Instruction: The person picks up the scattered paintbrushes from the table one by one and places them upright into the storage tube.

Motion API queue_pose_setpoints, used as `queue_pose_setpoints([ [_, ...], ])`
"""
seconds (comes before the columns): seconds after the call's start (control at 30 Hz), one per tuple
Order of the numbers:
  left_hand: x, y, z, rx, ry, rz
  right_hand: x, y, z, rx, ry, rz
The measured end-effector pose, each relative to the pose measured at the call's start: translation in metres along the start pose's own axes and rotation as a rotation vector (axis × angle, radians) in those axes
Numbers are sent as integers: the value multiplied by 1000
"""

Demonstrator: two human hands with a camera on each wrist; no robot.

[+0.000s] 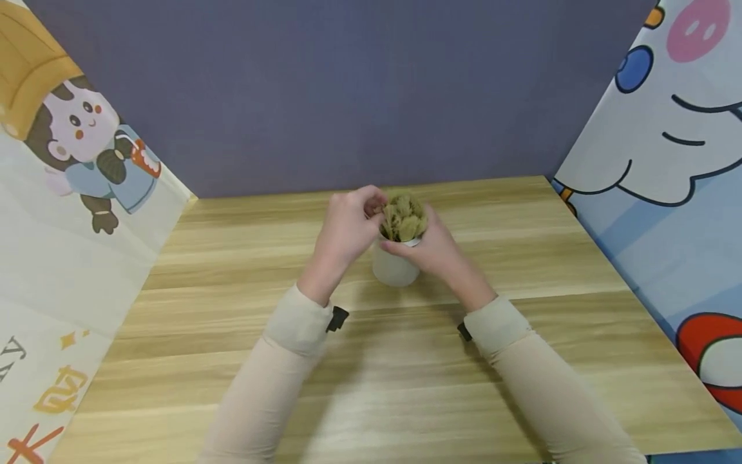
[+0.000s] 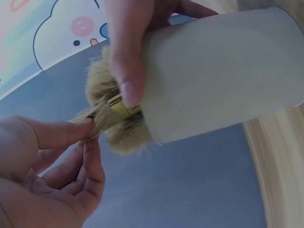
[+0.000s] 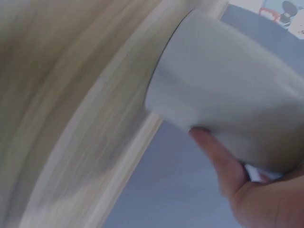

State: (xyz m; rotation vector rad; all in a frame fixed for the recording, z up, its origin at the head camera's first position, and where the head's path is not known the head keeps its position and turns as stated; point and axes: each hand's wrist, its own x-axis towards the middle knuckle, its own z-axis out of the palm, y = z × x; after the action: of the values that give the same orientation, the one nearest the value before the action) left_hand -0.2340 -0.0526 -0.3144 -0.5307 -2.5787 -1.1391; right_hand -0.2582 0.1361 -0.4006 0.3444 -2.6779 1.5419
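A white cylindrical cup [image 1: 395, 269] holds several brushes with tan bristle heads [image 1: 408, 216] that stick out above its rim. My right hand [image 1: 437, 248] grips the cup near the rim, thumb across the front; in the right wrist view its fingers wrap the side of the cup [image 3: 223, 90]. With thumb and fingertips my left hand [image 1: 352, 219] pinches the bristles of one brush [image 2: 102, 118]. A gold-coloured band shows below those bristles in the left wrist view. The brush handles are hidden inside the cup. Whether the cup touches the tabletop, I cannot tell.
The wood-grain table [image 1: 232, 309] spreads around both arms. Behind it rises a dark blue-grey panel [image 1: 359, 96]. Cartoon-printed panels stand on the left [image 1: 104, 258] and right [image 1: 672, 225]. Black clips [image 1: 337, 318] sit at both sleeve cuffs.
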Motion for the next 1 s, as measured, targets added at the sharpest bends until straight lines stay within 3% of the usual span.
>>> queue_pose_setpoints([
  [0.1,-2,-5,0,31,-55,-42,-9,-10,6,-50,16,95],
  [0.23,-5,-16,5,20,-72,-86,-18,-22,14,-119,41,195],
  [0.43,-9,-24,9,-11,-28,-86,-24,-27,19,-151,69,239],
  [0.6,-13,-28,7,-50,-19,-102,-31,-26,12,-173,7,235],
  [0.7,-19,-32,4,-69,-21,-174,-36,-24,5,-156,-35,208],
  [0.8,-24,-36,5,-87,-65,-262,-41,-23,0,-146,-43,201],
  [0.9,-28,-38,9,-162,-134,-332,-41,-22,-1,-150,-20,218],
  [1.0,-31,-38,16,-246,-156,-355,-39,-21,2,-160,5,228],
])
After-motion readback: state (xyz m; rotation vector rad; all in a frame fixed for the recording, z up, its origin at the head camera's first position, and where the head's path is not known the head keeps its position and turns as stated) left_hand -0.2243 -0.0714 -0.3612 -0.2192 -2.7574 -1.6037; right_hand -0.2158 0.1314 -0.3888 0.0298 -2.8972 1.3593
